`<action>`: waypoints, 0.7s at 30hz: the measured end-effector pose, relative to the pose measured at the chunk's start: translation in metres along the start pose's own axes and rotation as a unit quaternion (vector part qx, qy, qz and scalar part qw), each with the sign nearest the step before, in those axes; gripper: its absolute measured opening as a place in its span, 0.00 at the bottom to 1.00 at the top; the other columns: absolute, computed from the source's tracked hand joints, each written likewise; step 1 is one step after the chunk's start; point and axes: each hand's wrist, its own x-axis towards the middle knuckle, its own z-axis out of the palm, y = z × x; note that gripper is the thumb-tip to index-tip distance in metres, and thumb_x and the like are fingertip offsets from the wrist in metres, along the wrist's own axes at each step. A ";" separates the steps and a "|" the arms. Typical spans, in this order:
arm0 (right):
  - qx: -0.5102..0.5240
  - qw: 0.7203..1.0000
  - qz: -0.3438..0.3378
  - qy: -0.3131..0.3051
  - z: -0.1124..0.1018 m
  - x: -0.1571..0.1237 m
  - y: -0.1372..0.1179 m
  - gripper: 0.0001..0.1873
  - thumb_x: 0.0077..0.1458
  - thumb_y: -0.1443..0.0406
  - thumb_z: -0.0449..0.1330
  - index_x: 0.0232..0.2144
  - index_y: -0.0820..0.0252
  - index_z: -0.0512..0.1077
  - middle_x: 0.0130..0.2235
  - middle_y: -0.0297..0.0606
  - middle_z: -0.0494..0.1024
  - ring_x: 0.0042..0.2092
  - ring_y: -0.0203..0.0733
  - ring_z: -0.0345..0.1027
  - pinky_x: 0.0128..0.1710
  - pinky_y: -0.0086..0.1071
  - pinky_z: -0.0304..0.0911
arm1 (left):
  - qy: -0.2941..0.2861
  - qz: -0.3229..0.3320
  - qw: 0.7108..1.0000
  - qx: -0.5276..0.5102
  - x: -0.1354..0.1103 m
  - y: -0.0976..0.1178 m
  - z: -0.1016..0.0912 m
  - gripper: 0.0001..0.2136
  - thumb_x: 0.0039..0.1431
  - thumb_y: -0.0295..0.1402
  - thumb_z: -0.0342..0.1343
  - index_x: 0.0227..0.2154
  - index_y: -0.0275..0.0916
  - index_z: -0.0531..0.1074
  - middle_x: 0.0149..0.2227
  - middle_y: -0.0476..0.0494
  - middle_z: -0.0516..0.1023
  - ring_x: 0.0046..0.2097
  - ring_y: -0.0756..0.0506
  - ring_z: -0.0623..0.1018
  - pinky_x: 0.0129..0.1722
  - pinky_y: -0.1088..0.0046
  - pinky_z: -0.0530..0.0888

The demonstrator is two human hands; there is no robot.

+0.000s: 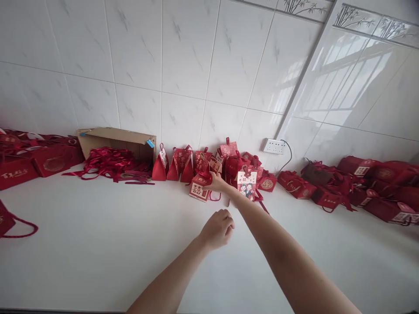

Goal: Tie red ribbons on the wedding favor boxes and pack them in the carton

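Note:
My right hand [216,181] reaches far forward to the row of small red gift boxes against the tiled wall. Its fingers are closed on the top of one red gift box [200,188] printed with a white double-happiness sign. My left hand [218,227] hovers over the white tabletop [98,244] behind it, fingers curled in a loose fist with nothing visible in them. A box with a cartoon couple [247,184] stands just right of my right hand. Triangular red boxes [178,165] stand to the left.
An open cardboard carton [114,140] spilling red ribbons [109,163] lies at the back left. More red boxes are stacked at the far left [36,159] and right [360,185]. A wall socket with a cable [274,146] sits in the corner.

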 end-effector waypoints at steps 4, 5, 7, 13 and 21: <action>0.006 0.998 0.021 0.063 -0.008 -0.047 0.000 0.49 0.40 0.58 0.67 0.60 0.66 0.51 0.54 0.56 0.58 0.50 0.56 0.66 0.47 0.43 0.63 | 0.021 -0.020 1.000 -0.010 0.004 -0.001 -0.010 0.09 0.50 0.20 0.45 0.26 0.39 0.67 0.31 0.43 0.69 0.35 0.46 0.72 0.36 0.68 0.73; 0.009 0.995 0.030 0.092 -0.010 -0.065 0.003 0.47 0.42 0.57 0.65 0.60 0.66 0.50 0.53 0.56 0.58 0.50 0.57 0.65 0.47 0.44 0.62 | 0.023 -0.022 0.999 -0.015 0.005 0.000 -0.013 0.09 0.51 0.21 0.45 0.26 0.39 0.67 0.31 0.43 0.69 0.35 0.46 0.72 0.36 0.68 0.73; 0.022 0.983 0.059 0.171 -0.016 -0.108 0.010 0.45 0.44 0.55 0.63 0.59 0.64 0.49 0.52 0.55 0.58 0.52 0.58 0.63 0.46 0.45 0.63 | 0.024 -0.023 0.999 -0.029 0.005 0.005 -0.018 0.08 0.50 0.22 0.46 0.25 0.39 0.67 0.30 0.43 0.69 0.35 0.46 0.72 0.36 0.69 0.72; -0.035 0.917 0.176 0.356 -0.010 -0.259 0.025 0.48 0.41 0.50 0.65 0.57 0.67 0.53 0.45 0.56 0.64 0.46 0.63 0.66 0.40 0.51 0.65 | 0.008 -0.073 0.994 -0.079 0.010 0.014 -0.025 0.08 0.51 0.25 0.45 0.24 0.40 0.67 0.31 0.44 0.70 0.35 0.47 0.73 0.37 0.70 0.71; 0.118 0.940 0.177 0.268 -0.022 -0.356 0.051 0.30 0.53 0.45 0.52 0.51 0.57 0.60 0.41 0.43 0.74 0.28 0.41 0.70 0.28 0.36 0.66 | 0.022 -0.290 0.940 -0.180 0.014 0.045 -0.048 0.10 0.55 0.38 0.48 0.32 0.39 0.69 0.36 0.44 0.76 0.40 0.45 0.76 0.43 0.67 0.72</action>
